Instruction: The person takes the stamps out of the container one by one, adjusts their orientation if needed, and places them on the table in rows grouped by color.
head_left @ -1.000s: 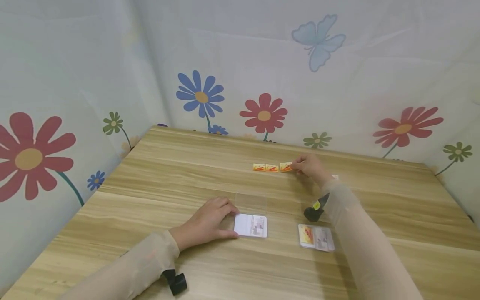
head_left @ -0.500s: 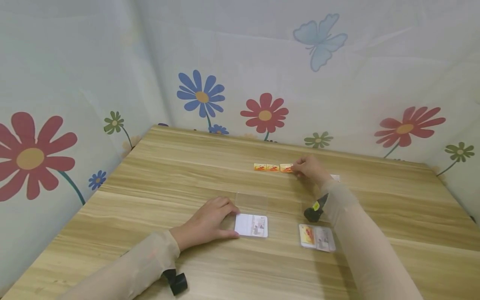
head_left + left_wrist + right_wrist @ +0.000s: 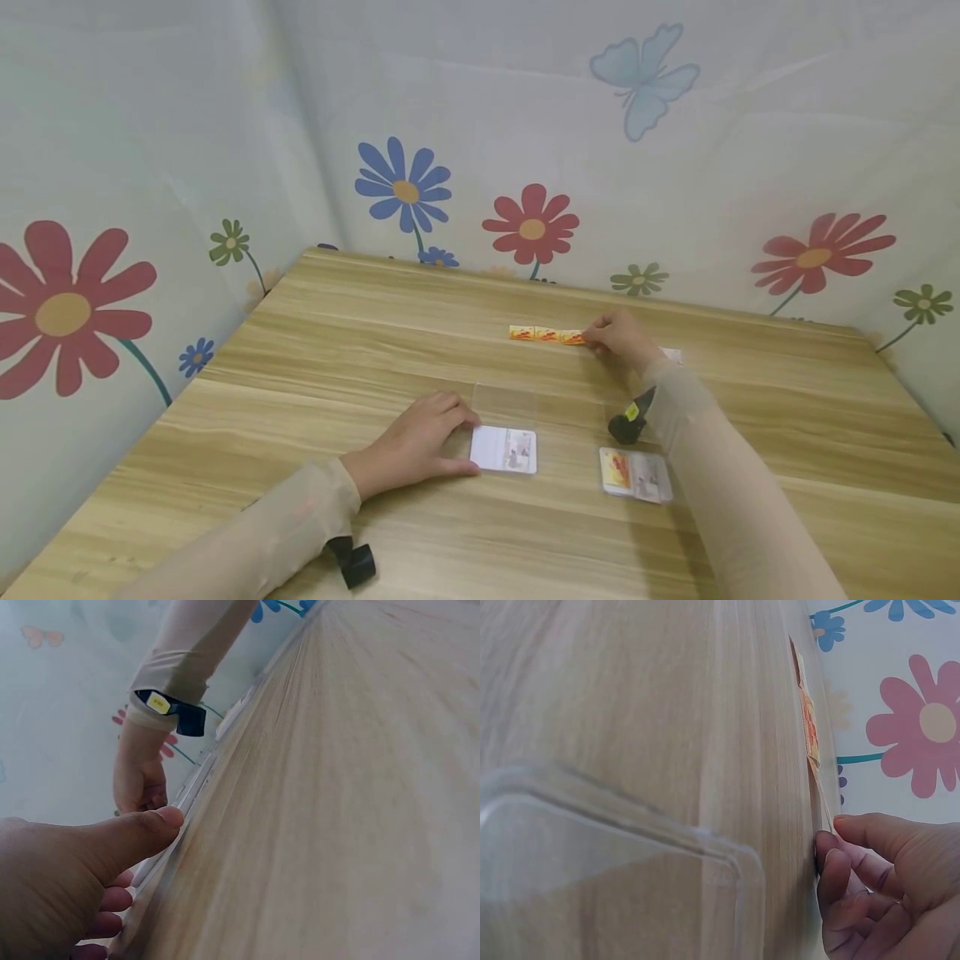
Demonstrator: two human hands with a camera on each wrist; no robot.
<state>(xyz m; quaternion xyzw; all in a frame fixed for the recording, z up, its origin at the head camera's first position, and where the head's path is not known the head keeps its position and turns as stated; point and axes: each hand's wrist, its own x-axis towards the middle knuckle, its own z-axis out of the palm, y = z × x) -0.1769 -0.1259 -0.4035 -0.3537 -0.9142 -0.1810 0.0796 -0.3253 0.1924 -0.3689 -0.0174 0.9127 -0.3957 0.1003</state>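
Three small yellow-and-red stamp-like cards [image 3: 522,333] lie in a row toward the back of the table. My right hand [image 3: 621,337] pinches the right end of the rightmost one [image 3: 572,337] between thumb and fingertips; in the right wrist view this card [image 3: 821,796] tilts up from the wood. My left hand [image 3: 420,439] holds the left side of a flat clear plastic case [image 3: 504,450], thumb at the near corner and fingers at the far one. Its transparent lid [image 3: 505,404] lies open behind it. Inside are a white area and a grey printed card [image 3: 519,451] on the right.
A second clear case [image 3: 635,475] stands to the right, holding a yellow-and-red card [image 3: 617,470] beside a grey one [image 3: 648,477]. A pale card [image 3: 672,355] shows partly behind my right wrist. A flower-printed curtain [image 3: 465,125] hangs behind the wooden table [image 3: 337,325].
The rightmost card has slid left in my right hand, closing the gap to the other two. My left hand and the cases have stayed in place.
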